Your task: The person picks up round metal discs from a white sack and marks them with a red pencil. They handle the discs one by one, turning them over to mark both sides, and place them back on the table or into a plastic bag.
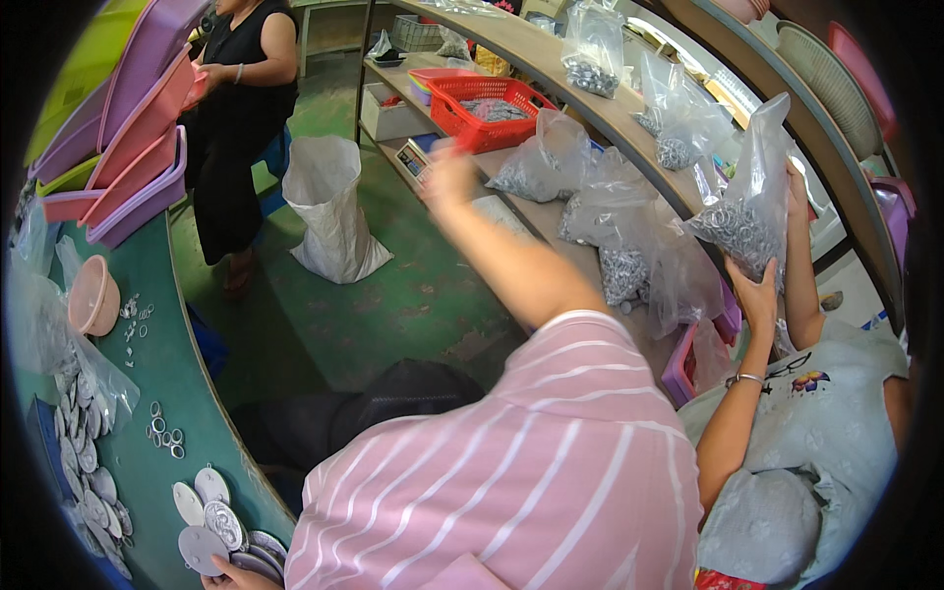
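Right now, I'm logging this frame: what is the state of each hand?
Left hand: at the discs, mostly cut off by the frame edge; cannot be told.
Right hand: blurred, near the scale; cannot be told.

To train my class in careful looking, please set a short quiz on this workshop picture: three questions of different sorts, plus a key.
1. Multiple choice: What fills the clear bag that the co-worker in the pale grey shirt holds up?
A) small metal rings
B) rice
C) folded cloth

2. True or false: The red basket lies in the co-worker's lap.

3. Fill in: The left hand is at a pile of flat, round metal ____ on the green table.

Key
1. A
2. False: it stands on the bench.
3. discs
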{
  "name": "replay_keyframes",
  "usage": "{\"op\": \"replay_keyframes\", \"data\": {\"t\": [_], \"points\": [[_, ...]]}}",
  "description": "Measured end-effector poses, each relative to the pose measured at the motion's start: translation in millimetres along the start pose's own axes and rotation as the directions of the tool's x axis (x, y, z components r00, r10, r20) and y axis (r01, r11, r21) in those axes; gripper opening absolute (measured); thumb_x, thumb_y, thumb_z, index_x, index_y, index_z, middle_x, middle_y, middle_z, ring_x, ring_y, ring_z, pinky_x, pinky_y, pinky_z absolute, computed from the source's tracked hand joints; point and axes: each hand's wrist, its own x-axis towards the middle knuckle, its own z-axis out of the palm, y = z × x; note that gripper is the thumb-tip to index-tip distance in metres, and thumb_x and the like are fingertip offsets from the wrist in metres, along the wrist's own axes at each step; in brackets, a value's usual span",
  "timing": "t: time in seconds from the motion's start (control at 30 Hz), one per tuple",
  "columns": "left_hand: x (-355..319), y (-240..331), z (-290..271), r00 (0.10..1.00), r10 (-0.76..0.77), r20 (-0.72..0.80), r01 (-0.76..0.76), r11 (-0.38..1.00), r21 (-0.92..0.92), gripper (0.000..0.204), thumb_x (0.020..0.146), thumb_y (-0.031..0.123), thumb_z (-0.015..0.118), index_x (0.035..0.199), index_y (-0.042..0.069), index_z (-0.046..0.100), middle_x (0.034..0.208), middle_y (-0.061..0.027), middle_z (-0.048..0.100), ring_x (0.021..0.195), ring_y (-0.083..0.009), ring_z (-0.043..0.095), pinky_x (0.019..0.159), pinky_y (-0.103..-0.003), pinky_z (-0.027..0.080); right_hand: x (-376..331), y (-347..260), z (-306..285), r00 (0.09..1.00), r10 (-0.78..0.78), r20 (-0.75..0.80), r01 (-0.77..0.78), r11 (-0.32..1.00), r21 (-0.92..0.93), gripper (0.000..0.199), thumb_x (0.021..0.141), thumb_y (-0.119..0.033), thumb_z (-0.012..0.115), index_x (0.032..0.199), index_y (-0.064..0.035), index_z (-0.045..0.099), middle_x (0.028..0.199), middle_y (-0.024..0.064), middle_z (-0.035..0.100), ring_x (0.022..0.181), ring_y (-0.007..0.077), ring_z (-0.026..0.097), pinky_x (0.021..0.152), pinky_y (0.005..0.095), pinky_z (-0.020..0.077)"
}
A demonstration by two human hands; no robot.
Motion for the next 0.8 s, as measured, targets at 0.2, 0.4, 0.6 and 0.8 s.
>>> {"op": "replay_keyframes", "data": {"t": [0.2, 0.4, 0.6, 0.8], "points": [[0, 9, 8, 0.998, -0.055, 0.019, 0.054, 0.997, 0.059, 0.038, 0.080, 0.017, 0.068, 0.104, -0.005, 0.047, 0.092, -0.0204, 0.057, 0.083, -0.0282, 0.057, 0.077, -0.038, 0.047, 196, -102, -257, 0.534, -0.463, -0.707, 0.055, 0.854, -0.518, 0.048, 0.085, -0.038, 0.052, 0.092, 0.0088, 0.058, 0.093, 0.0233, 0.062, 0.079, 0.0354, 0.062, 0.072, 0.0425, 0.0481], [5, -3, -1, 0.997, -0.079, 0.012, 0.077, 0.994, 0.075, 0.040, 0.079, 0.017, 0.068, 0.106, -0.005, 0.047, 0.095, -0.0219, 0.056, 0.087, -0.0294, 0.056, 0.080, -0.038, 0.045, 208, -133, -319, 0.692, 0.030, -0.721, 0.002, 0.999, 0.044, 0.020, 0.084, -0.019, 0.039, 0.072, -0.0057, 0.048, 0.055, 0.0041, 0.042, 0.042, 0.0178, 0.040, 0.037, 0.0325, 0.0254], [7, 0, 5, 0.994, -0.092, 0.052, 0.085, 0.988, 0.129, 0.044, 0.078, 0.018, 0.069, 0.107, -0.007, 0.047, 0.096, -0.0239, 0.056, 0.088, -0.0301, 0.056, 0.081, -0.038, 0.045, 207, -139, -326, 0.675, 0.022, -0.737, 0.072, 0.993, 0.096, 0.020, 0.085, -0.021, 0.041, 0.080, -0.0031, 0.049, 0.059, 0.0080, 0.047, 0.040, 0.0189, 0.044, 0.036, 0.0334, 0.0308], [4, 0, 4, 0.992, -0.126, 0.021, 0.124, 0.990, 0.061, 0.044, 0.079, 0.017, 0.069, 0.107, -0.007, 0.045, 0.096, -0.0236, 0.055, 0.088, -0.0300, 0.056, 0.081, -0.039, 0.045, 163, -146, -275, 0.597, 0.022, -0.802, 0.170, 0.973, 0.154, 0.019, 0.085, -0.019, 0.040, 0.079, -0.0027, 0.048, 0.056, 0.0070, 0.046, 0.040, 0.0179, 0.043, 0.036, 0.0298, 0.0308]]}}
